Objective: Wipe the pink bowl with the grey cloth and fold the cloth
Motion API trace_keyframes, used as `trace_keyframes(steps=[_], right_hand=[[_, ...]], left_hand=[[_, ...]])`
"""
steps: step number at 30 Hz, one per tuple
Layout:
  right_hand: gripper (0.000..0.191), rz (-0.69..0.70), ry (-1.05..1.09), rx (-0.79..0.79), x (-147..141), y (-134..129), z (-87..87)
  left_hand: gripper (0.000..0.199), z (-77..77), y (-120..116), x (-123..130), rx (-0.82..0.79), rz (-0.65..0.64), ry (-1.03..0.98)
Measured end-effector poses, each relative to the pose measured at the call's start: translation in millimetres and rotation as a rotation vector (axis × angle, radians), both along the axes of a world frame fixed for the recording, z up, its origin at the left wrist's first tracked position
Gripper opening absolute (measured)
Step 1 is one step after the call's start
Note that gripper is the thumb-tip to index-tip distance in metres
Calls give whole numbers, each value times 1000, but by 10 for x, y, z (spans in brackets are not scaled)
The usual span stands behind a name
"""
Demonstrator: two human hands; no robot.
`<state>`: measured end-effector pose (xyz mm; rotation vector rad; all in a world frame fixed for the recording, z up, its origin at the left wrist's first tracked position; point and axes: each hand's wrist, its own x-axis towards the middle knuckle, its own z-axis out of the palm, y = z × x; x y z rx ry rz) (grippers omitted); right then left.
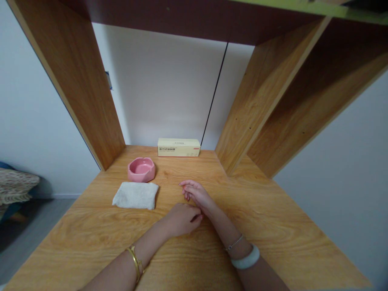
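My left hand rests low over the table with its fingers curled in, beside my right wrist; they seem to touch. Its fingertips are partly hidden, and nothing shows in it. My right hand lies just beyond, turned to the left, its fingers loosely bent and apart, holding nothing. To the left of both hands lies a folded pale grey cloth. Behind the cloth sits a pink angular ashtray-like bowl with notches in its rim.
A long cream cling film box stands at the back against the white panel. Wooden uprights rise at both sides of the wood-grain tabletop, with a dark shelf overhead. Patterned fabric shows at far left.
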<state>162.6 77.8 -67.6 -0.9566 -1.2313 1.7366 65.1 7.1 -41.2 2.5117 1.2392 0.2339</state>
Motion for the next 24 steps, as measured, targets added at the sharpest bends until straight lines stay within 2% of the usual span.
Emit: trace_keyframes(steps=[24], right_hand=[[19, -23, 36, -22, -10, -11, 7]], left_hand=[[29, 1, 10, -2, 1, -13, -12]])
